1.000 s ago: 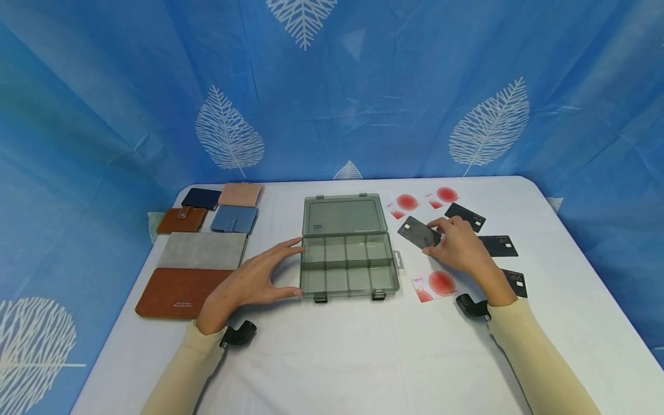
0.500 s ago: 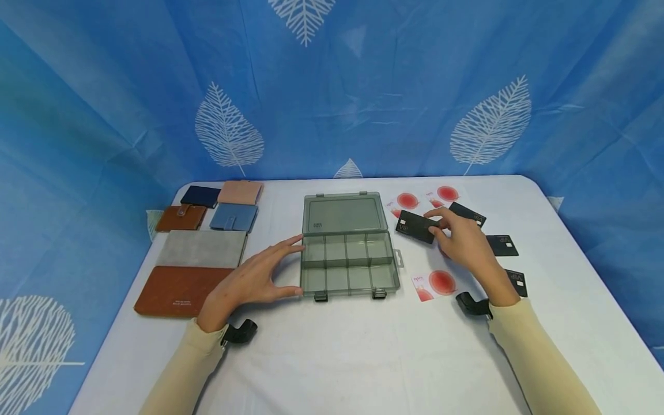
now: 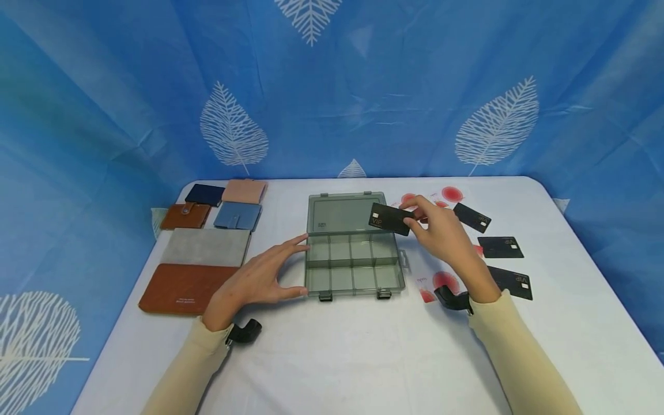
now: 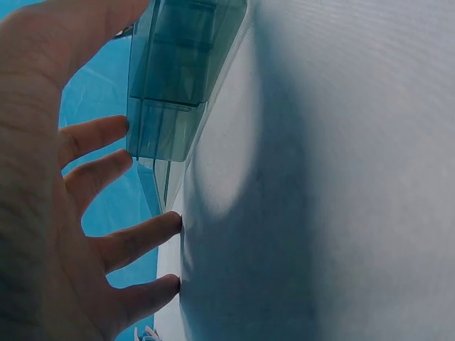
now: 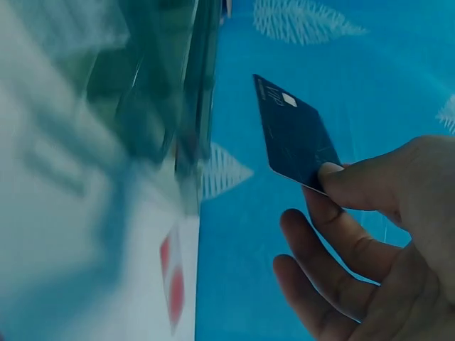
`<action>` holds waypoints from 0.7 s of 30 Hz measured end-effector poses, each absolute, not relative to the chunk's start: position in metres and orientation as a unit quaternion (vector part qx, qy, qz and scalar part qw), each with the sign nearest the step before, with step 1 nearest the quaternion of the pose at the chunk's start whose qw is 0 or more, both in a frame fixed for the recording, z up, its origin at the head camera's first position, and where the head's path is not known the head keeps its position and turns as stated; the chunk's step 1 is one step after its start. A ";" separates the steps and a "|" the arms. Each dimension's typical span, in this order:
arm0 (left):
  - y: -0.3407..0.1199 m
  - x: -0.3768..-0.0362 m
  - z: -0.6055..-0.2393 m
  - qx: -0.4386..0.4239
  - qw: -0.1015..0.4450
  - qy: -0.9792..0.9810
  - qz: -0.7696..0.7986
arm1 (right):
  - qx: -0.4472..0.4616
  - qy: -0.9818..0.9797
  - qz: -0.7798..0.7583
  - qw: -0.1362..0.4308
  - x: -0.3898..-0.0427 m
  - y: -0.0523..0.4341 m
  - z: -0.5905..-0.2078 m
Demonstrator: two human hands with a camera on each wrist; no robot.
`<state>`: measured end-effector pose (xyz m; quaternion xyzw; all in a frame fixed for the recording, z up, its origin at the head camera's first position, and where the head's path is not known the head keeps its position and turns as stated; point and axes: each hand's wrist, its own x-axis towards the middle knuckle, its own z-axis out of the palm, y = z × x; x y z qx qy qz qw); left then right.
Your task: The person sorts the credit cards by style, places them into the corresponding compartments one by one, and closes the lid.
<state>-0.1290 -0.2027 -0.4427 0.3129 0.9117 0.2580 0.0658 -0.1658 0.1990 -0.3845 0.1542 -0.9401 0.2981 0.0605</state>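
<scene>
Black card (image 3: 391,218), pinched by the right hand (image 3: 438,236) at frame centre above the open organizer box (image 3: 353,253) that the spread, open-fingered left hand (image 3: 254,282) steadies, could slip from so light a grip or catch a divider.

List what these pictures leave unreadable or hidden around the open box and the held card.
- Head view: right hand hides parts of the red-and-white cards.
- Head view: the black VIP card has print too small to read.
- Right wrist view: the organizer box is blurred.
- Left wrist view: left hand covers the box's corner.
</scene>
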 end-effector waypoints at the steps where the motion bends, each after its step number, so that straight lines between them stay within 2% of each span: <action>1: -0.203 -0.129 -0.443 0.313 0.066 0.912 0.257 | 0.162 -0.938 0.300 0.057 -0.166 0.195 -0.384; 8: -0.202 -0.129 -0.444 0.309 0.067 0.915 0.253 | 0.214 -0.924 0.314 0.043 -0.162 0.167 -0.392; 16: -0.202 -0.130 -0.443 0.304 0.069 0.916 0.254 | 0.229 -0.923 0.309 -0.005 -0.159 0.136 -0.398; 21: -0.202 -0.130 -0.446 0.307 0.062 0.915 0.253 | 0.245 -0.919 0.309 -0.009 -0.157 0.123 -0.405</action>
